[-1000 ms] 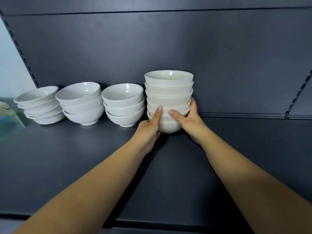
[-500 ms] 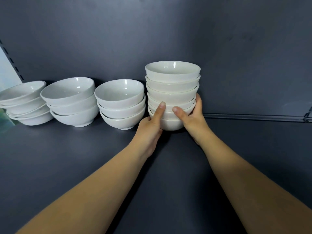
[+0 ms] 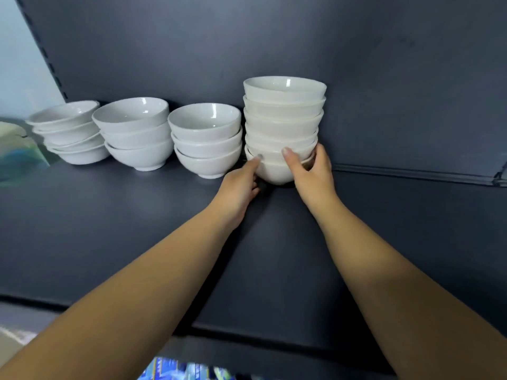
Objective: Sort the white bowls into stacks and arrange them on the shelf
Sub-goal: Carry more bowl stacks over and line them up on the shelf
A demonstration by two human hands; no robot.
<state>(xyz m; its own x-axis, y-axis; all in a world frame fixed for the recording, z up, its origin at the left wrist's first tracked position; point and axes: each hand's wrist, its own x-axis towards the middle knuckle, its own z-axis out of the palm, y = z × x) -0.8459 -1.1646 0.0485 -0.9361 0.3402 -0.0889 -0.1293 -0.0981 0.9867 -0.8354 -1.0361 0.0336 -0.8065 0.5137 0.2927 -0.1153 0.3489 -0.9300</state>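
A tall stack of several white bowls [image 3: 282,127] stands on the dark shelf [image 3: 137,220] near the back wall. My left hand [image 3: 238,185] holds its bottom bowl from the left, thumb on the rim. My right hand [image 3: 310,171] grips the same bowl from the right, thumb in front and fingers behind. To the left stand a stack of three bowls [image 3: 205,141], another stack of three wider bowls [image 3: 134,133], and a leaning stack of shallow bowls [image 3: 68,133] at the far left.
The shelf's dark back panel [image 3: 384,78] rises right behind the stacks. Bare shelf lies to the right of the tall stack and in front of all stacks. A pale wall and a coloured object [image 3: 16,149] sit at the far left edge.
The view has shifted right and back, so the shelf's front edge shows. The tall stack stands close beside the three-bowl stack, and both hands stay on its bottom bowl.
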